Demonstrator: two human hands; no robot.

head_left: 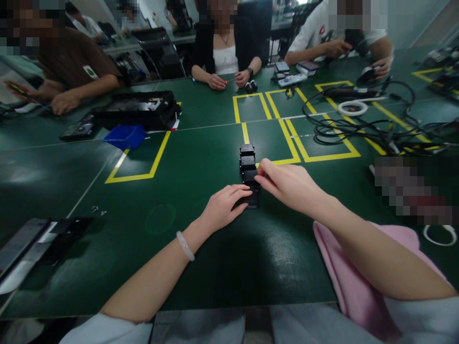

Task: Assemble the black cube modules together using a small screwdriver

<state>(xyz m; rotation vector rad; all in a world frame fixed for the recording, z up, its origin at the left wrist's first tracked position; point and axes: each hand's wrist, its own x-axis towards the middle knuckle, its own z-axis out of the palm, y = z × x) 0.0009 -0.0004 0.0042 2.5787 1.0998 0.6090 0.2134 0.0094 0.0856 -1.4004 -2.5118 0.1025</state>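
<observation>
Several small black box-shaped parts (247, 161) stand in a row on the green table, one behind another. At the near end of the row, my left hand (229, 203) grips the nearest black part (254, 198), fingers over its top and thumb along its near side. My right hand (278, 184) is pinched closed at the right side of the black part just behind it. Whatever its fingertips hold, if anything, is hidden.
A pink cloth (355, 267) lies under my right forearm. To the left are a blue bin (125, 136), a long black tray (143, 107) and flat dark panels (53, 239). Black cables (333, 129) tangle at right. Several people sit across the table (201, 272).
</observation>
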